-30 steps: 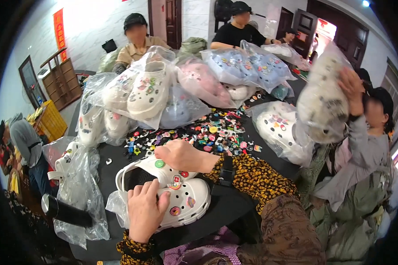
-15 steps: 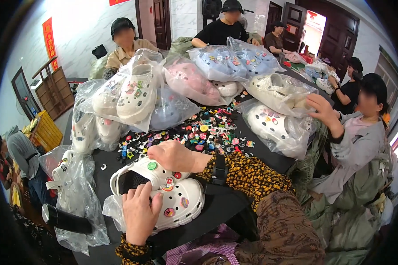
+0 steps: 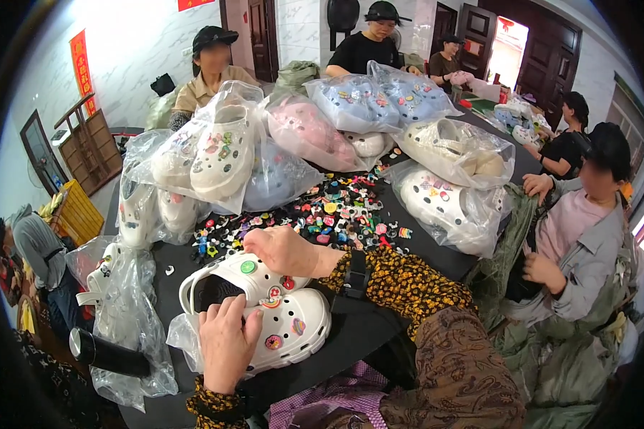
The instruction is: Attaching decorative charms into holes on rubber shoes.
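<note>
Two white foam clogs lie side by side on the black table in front of me. My left hand [image 3: 225, 343] grips the nearer clog [image 3: 283, 325] at its opening, fingers over the edge and thumb apart. Donut and planet charms sit on that clog. Over the toe part of the farther clog [image 3: 225, 268] is my right hand [image 3: 286, 252], its fingers curled together; what they hold, if anything, is hidden. A green round charm [image 3: 247, 267], a rainbow charm [image 3: 270, 300] and a red charm [image 3: 287, 281] are on the clogs. Clear plastic [image 3: 184, 342] shows beside my left hand.
Loose colourful charms [image 3: 329, 214] cover the table beyond the clogs. Bagged white clogs [image 3: 222, 154], pink clogs [image 3: 311, 132] and blue clogs [image 3: 354, 100] are piled behind. At left, a black cylinder [image 3: 111, 355] lies on a plastic bag [image 3: 132, 314]. Several co-workers surround the table.
The co-worker at right has drawn a hand back from the bagged white clogs. My right hand has shifted slightly, its fingers still curled; my left hand has stayed in place.
</note>
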### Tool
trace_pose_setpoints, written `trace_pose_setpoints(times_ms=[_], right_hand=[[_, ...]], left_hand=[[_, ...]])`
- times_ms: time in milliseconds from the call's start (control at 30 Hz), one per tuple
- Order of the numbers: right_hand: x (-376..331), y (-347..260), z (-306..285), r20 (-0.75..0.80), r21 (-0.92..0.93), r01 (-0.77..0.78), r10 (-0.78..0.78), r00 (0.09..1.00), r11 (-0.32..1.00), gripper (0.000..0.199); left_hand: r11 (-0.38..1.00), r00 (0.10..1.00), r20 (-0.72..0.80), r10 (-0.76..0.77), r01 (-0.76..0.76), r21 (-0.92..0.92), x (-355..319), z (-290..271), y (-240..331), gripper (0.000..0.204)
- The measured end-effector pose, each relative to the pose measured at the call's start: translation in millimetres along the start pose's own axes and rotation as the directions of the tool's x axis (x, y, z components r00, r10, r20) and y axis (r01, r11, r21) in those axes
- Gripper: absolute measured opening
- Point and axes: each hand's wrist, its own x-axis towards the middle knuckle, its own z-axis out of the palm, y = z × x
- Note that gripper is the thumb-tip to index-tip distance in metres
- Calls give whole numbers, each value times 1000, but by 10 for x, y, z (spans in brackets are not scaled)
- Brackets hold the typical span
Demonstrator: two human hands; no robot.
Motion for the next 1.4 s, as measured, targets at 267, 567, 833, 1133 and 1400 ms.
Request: trace_pose_setpoints(times_ms=[267, 567, 833, 1133, 1400], right_hand=[[-30, -14, -14, -19, 92, -127, 129, 991, 988, 11], [22, 51, 36, 74, -29, 4, -2, 997, 1000, 8], [-195, 265, -548, -132, -37, -224, 217, 967, 974, 14], [-527, 369, -1343, -75, 167, -724, 741, 667, 669, 17], [-292, 125, -1154, -11, 407, -639, 703, 711, 652, 15]], left_hand=[[1000, 1000, -9, 7, -7, 2, -3, 12, -7, 26], [1000, 1000, -7, 15, -15, 8, -16, 47, -31, 25], [1000, 1000, -2, 5, -5, -13, -28, 88, -85, 28], [990, 969, -222, 108, -86, 109, -168, 34, 56, 51], [994, 986, -169, -1, 20, 111, -425, -14, 297, 51]])
